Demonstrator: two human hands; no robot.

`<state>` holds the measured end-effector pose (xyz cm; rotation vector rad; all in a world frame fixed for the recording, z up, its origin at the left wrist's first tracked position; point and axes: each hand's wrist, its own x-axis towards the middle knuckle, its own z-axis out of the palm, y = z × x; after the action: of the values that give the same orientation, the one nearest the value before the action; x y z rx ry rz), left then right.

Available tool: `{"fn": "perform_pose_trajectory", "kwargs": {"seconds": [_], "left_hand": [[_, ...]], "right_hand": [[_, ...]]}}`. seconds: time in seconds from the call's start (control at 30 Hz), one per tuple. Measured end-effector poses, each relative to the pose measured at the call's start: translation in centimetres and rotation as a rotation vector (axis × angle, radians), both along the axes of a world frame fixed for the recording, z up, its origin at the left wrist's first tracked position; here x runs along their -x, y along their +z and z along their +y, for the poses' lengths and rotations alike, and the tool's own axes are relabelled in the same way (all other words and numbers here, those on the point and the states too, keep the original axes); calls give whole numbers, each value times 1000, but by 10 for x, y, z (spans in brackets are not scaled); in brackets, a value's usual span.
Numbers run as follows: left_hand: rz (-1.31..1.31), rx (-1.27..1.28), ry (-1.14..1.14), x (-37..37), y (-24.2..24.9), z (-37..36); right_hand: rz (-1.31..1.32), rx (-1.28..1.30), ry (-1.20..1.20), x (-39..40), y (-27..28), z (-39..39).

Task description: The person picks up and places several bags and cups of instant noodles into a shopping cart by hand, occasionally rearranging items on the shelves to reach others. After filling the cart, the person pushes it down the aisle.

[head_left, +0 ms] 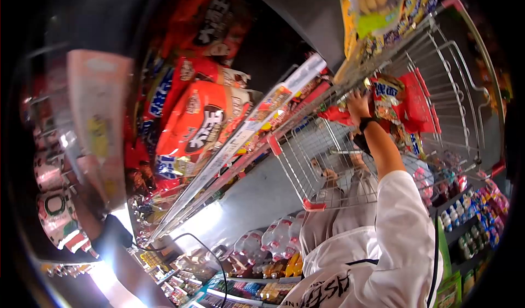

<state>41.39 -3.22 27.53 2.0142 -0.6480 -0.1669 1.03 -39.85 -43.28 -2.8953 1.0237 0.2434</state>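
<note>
Two grips I couldn't tell: left hand (90,196) blurred toward nine o'clock, right hand (358,105) toward two, where careless pressing risked crushing a dark-lettered yellow plastic packet (387,92).

white short-sleeved top (404,220), black lettering (331,292) across front; grey-beige trousers (317,234). right hand (358,105) bare, dark band (367,124) at wrist; black cuff (116,234), left arm.
</note>
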Motion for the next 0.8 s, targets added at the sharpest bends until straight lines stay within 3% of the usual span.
{"fn": "perform_pose_trajectory", "kwargs": {"seconds": [0.07,0.13,0.2,0.27,0.33,0.37,0.43,0.5,0.53,0.6,0.8], "left_hand": [[48,-33,-83,27,-17,-41],[-61,-148,-167,80,-28,-111],[-229,-424,-338,109,-26,-156],[-191,-373,-535,94,-20,-156],[-198,-368,-499,92,-23,-158],[-232,-355,-501,88,-26,-157],[-209,-325,-448,93,-27,-157],[-231,-301,-468,86,-31,-154],[-249,-310,-522,82,-30,-154],[-274,-275,-503,83,-30,-154],[-326,-245,-471,86,-31,-151]], "right_hand": [[90,-280,-125,-3,19,-3],[183,-232,-41,-2,22,-4],[2,-267,49,18,48,2],[-11,-348,99,31,83,8],[-249,-474,183,42,117,16],[-333,-379,248,46,137,21],[-450,-529,202,53,202,27],[-331,-538,267,66,241,20],[-314,-620,282,61,315,18],[-468,-754,348,65,380,14],[-579,-760,682,65,595,13]]}}
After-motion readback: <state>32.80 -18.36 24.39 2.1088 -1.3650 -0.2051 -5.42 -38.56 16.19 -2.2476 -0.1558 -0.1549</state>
